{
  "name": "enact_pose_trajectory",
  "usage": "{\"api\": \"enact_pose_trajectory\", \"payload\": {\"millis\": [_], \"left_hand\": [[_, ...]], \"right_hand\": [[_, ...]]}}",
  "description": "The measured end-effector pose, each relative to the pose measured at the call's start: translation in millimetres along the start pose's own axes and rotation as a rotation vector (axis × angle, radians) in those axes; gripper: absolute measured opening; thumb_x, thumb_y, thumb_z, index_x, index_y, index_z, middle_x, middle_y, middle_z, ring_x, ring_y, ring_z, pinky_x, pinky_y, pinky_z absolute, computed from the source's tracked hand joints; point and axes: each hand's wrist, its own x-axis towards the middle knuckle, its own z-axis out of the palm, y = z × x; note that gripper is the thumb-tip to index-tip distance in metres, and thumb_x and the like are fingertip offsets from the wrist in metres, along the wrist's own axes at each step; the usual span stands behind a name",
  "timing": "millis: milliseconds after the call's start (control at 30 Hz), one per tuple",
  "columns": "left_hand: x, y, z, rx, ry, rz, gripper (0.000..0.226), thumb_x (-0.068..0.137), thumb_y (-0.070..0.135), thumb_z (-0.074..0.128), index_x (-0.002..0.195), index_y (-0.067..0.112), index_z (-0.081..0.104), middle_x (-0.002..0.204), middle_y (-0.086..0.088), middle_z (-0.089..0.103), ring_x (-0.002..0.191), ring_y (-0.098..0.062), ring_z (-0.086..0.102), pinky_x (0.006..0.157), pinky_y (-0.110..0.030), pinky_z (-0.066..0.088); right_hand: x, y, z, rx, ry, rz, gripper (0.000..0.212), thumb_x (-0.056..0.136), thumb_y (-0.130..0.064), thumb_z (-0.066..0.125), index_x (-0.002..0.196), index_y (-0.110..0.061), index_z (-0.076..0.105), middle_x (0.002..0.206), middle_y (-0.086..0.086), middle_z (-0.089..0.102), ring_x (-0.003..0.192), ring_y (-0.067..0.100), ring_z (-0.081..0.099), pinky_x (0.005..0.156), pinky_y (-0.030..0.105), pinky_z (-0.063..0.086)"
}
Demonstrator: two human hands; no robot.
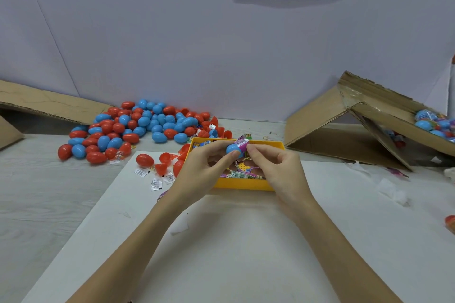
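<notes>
My left hand (209,165) grips a blue plastic egg (232,149) between thumb and fingers, held above the yellow tray (243,183). A purple printed wrapper (242,143) covers the egg's right end. My right hand (273,165) pinches that wrapper at the egg's right side. The tray holds several colourful wrappers and packets, partly hidden by both hands.
A heap of red and blue eggs (138,128) lies at the back left. Open red egg halves (163,163) and small white packets (155,183) lie left of the tray. A tipped cardboard box (357,125) with wrapped eggs stands right, a cardboard flap (49,103) left.
</notes>
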Motion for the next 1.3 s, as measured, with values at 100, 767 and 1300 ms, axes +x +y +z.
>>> {"api": "enact_pose_trajectory", "payload": {"millis": [100, 767, 1300], "left_hand": [[1, -1, -1, -0.004, -0.014, 0.001, 0.04, 0.09, 0.041, 0.062, 0.126, 0.025, 0.068, 0.098, 0.017, 0.076, 0.091, -0.005, 0.073, 0.072, -0.017, 0.057], [-1, 5, -1, 0.059, 0.006, 0.036, 0.038, 0.096, 0.036, 0.059, 0.128, 0.015, 0.059, 0.096, 0.006, 0.074, 0.08, -0.011, 0.072, 0.07, -0.022, 0.058], [-3, 4, 4, 0.414, 0.001, 0.278, 0.068, 0.099, 0.016, 0.059, 0.158, 0.013, 0.027, 0.146, 0.008, 0.054, 0.117, 0.002, 0.057, 0.099, -0.008, 0.044]], "right_hand": [[-3, -2, 1, -0.017, -0.038, -0.051, 0.015, 0.093, -0.029, 0.072, 0.106, -0.027, 0.078, 0.097, -0.011, 0.079, 0.095, 0.009, 0.075, 0.077, 0.023, 0.061], [-6, -6, 3, 0.003, -0.065, -0.021, 0.02, 0.094, -0.021, 0.071, 0.114, -0.018, 0.077, 0.1, -0.006, 0.08, 0.097, 0.013, 0.076, 0.082, 0.026, 0.062], [-9, -15, 8, 0.448, -0.163, 0.341, 0.028, 0.094, -0.02, 0.071, 0.116, -0.003, 0.075, 0.1, 0.009, 0.077, 0.089, 0.016, 0.072, 0.078, 0.023, 0.059]]}}
